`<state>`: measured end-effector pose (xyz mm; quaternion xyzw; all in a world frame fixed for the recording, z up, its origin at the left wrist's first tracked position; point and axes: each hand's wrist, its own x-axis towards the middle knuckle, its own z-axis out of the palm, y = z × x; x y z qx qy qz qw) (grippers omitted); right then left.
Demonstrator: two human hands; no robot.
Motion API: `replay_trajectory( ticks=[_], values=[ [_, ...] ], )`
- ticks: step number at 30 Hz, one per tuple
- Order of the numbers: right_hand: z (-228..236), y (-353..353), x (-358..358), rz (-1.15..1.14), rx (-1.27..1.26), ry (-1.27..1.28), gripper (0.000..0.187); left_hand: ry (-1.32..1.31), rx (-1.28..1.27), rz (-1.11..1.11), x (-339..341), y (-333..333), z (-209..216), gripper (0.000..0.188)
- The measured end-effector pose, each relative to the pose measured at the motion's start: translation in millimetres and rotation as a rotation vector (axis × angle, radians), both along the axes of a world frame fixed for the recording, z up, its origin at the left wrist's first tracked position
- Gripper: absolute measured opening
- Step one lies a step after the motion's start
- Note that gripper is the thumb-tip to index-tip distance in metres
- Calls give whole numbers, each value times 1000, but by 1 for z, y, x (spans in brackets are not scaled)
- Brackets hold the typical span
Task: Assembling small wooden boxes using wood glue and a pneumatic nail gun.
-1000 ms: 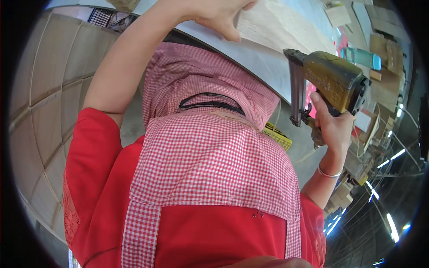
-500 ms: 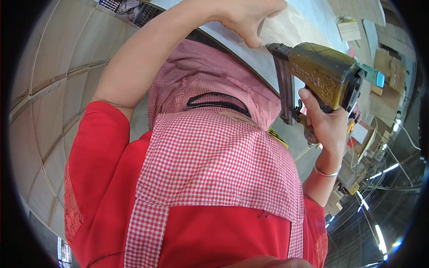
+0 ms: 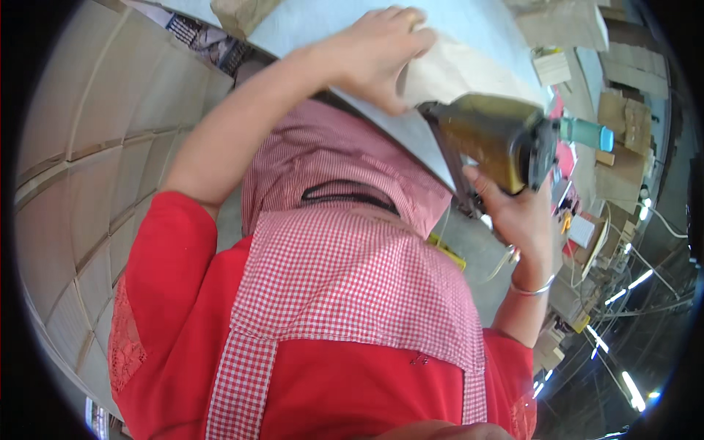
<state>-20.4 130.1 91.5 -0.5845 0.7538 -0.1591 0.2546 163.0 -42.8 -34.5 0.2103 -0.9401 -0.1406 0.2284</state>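
My right hand [image 3: 517, 216] is wrapped round the grip of a pneumatic nail gun [image 3: 491, 136] with a scuffed yellow-brown body and a long dark magazine. The nose of the tool points left, at the near edge of a pale wooden board [image 3: 462, 73]; whether they touch I cannot tell. On the board's left end is my left hand [image 3: 385, 55], thumb on the near side and fingers curled over the far side. Part of the board is hidden behind the nail gun. Under it lies a light grey-white worktable [image 3: 308, 29].
A brown block-like piece [image 3: 242, 13] sits on the table's far left. Beyond the nail gun are a clear bottle with a blue cap [image 3: 587, 134], a small wooden piece [image 3: 551, 68] and cardboard [image 3: 623, 121]. Large pale panels [image 3: 110, 147] stand along my left.
The nail gun and my right hand have moved left and slightly down in view. My left hand has come lower and nearer, its fingers now curled on the board. The view has shifted slightly.
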Motion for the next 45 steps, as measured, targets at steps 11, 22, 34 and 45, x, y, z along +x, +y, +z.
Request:
replay_trajectory(
  ticks=[11, 22, 34, 45],
  values=[
    [-14, 50, -25, -251, -61, -146, 38, 261, 603, 215, 32, 116, -31, 67],
    [-25, 107, -65, -523, -16, -100, 49, 365, 403, 624, -91, -129, -55, 31],
    [-30, 93, -63, -332, -27, -86, 40, 216, 188, 394, -85, -185, -66, 31],
    [-20, 85, -70, -328, -83, -129, 40, 277, 215, 439, -79, -174, -63, 31]
  ],
)
